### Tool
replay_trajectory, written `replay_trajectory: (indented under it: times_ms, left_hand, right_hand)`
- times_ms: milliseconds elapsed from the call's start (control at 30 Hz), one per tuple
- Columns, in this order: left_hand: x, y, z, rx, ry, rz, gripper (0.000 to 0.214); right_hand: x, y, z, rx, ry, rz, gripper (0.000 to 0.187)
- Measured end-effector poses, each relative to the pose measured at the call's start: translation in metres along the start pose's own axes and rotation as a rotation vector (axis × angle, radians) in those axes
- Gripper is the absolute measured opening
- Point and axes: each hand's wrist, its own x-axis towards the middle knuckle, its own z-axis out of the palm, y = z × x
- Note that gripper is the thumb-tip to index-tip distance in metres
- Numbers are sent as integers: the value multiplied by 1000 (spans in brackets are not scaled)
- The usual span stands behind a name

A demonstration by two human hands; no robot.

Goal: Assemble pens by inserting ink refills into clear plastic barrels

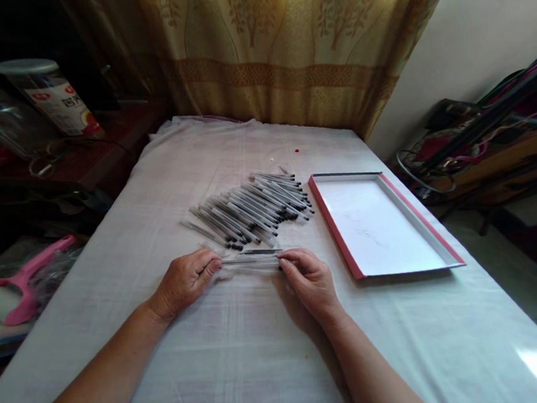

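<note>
Low in front of the pile, my left hand (190, 280) and my right hand (310, 281) face each other, fingers pinched. Between them stretch some thin clear pens (250, 262), blurred, so I cannot tell how many. My left fingertips close on their left ends and my right thumb and forefinger on the right ends. A darker slim pen (260, 251) lies just beyond them. Farther off is a heap of clear pens (250, 206) with black ends, mostly pointing to the right.
A shallow box lid (335, 233) with pink-red sides and white inside lies right of the pens. A tiny red piece (296, 150) sits near the back. A curtain (263, 50) hangs behind the cloth-covered table (208, 365). At left stand a labelled canister (56, 98) and a pink-handled roller (25, 288).
</note>
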Motion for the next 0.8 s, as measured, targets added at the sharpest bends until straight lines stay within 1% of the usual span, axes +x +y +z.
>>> replay_trajectory:
  times_ms: [67, 133, 200, 267, 367, 467, 567, 633, 700, 767, 800]
  left_hand:
    - [0, -2, -4, -26, -13, -26, 32]
    - [-1, -7, -10, -40, -9, -70, 30]
    - [-2, -14, -20, -15, 21, -147, 29]
    - [-4, -22, -30, 30, 56, -235, 30]
    - [-7, -33, -44, 58, 114, -287, 30]
    - [-9, -38, -50, 57, 149, -303, 28]
    - [-8, -34, -47, 37, 140, -306, 28]
    - [-6, -27, -41, 19, 124, -294, 29]
    - [-4, -17, -33, -10, 100, -276, 31]
    - [-2, -7, -24, -38, 75, -236, 34]
    - [-1, -2, -20, -45, 64, -210, 34]
  right_hand:
    - [2, 1, -4, -7, 43, 46, 12]
    - [5, 4, -8, -9, 112, 127, 16]
    - [7, 8, -13, 5, 162, 221, 21]
    - [9, 12, -17, 18, 186, 288, 24]
    - [11, 17, -19, 9, 200, 312, 25]
    - [10, 21, -19, -43, 185, 296, 25]
    - [8, 24, -17, -134, 128, 227, 23]
    - [7, 23, -16, -207, 97, 162, 22]
    - [7, 21, -15, -268, 98, 108, 25]
    - [6, 15, -15, -270, 105, 81, 32]
    - [6, 11, -15, -240, 88, 75, 33]
